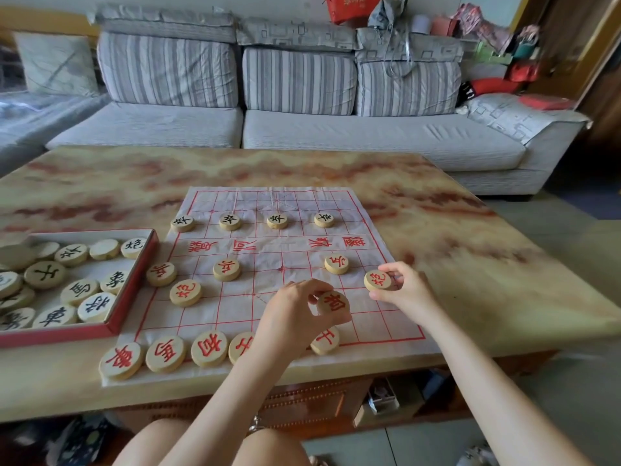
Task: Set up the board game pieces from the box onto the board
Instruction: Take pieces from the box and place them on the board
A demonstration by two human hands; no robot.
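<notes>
Before a grey sofa (369, 136), the glossy marble-patterned worktop (100, 183) carries a creased cloth board (285, 243), roughly half set. Four black-lettered discs (230, 220) stand in a row well beyond both grips, red-lettered discs (185, 292) lie left of and below them, and many more wait in the red-walled box (50, 338) far to the left. The left hand (292, 314) pinches a thick, round wooden piece (333, 304), tilted, over the near rows; just right of it the right hand (408, 290) pinches a second piece (378, 280) at the board's edge.

Left hand (292, 314), right hand (408, 292) — wooden discs (333, 304)
</notes>
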